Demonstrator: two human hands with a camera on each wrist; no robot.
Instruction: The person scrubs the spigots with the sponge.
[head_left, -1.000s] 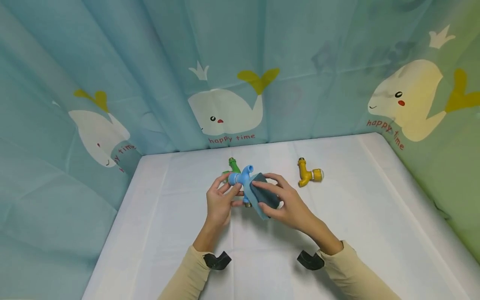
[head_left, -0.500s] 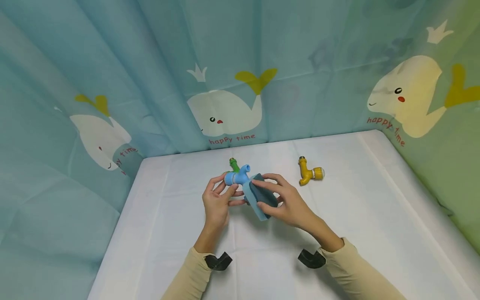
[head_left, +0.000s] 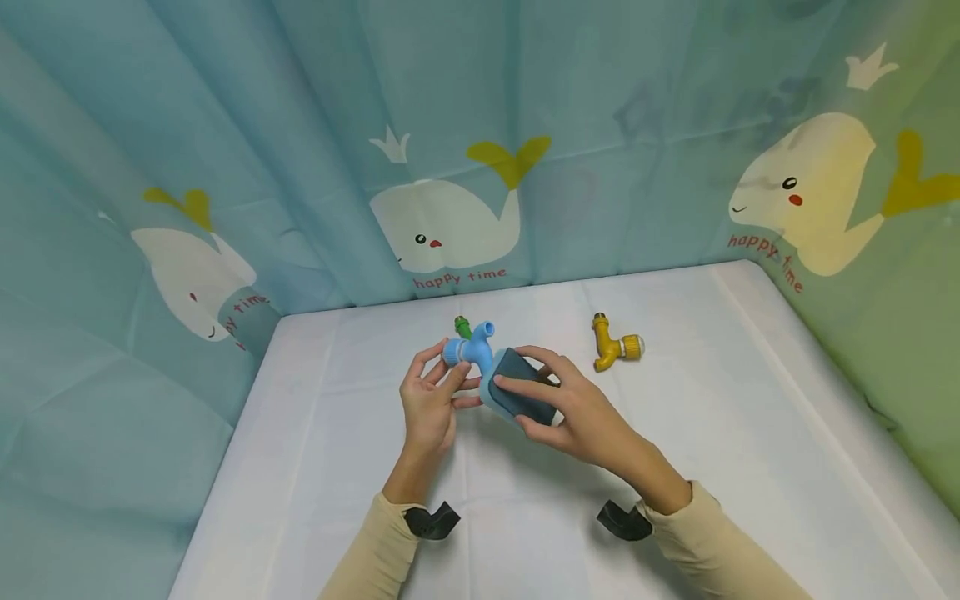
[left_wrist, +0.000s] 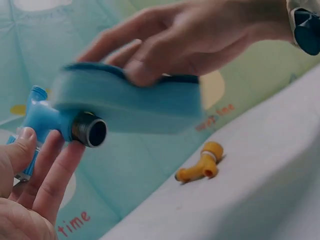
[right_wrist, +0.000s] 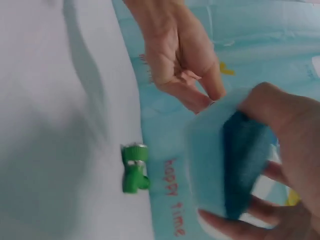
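My left hand (head_left: 431,404) holds a light blue faucet (head_left: 477,351) above the table, thumb and fingers around its ribbed knob and body. Its spout points up and away, and in the left wrist view the metal threaded end (left_wrist: 91,130) faces the camera. My right hand (head_left: 573,404) grips a sponge (head_left: 522,387) with a dark blue-green face and a lighter blue foam side. The foam lies against the faucet's body and covers part of it. In the left wrist view the sponge is blurred.
Behind the blue faucet a green faucet (right_wrist: 134,169) lies on the white table (head_left: 337,467), partly hidden in the head view. A yellow faucet (head_left: 617,344) lies at the back right. A whale-print curtain (head_left: 315,167) hangs along the table's back and sides.
The sponge has shifted and turned against the faucet's body, its dark face now showing more. The blue faucet and left hand have moved slightly left, and the faucet now hides more of the green one.
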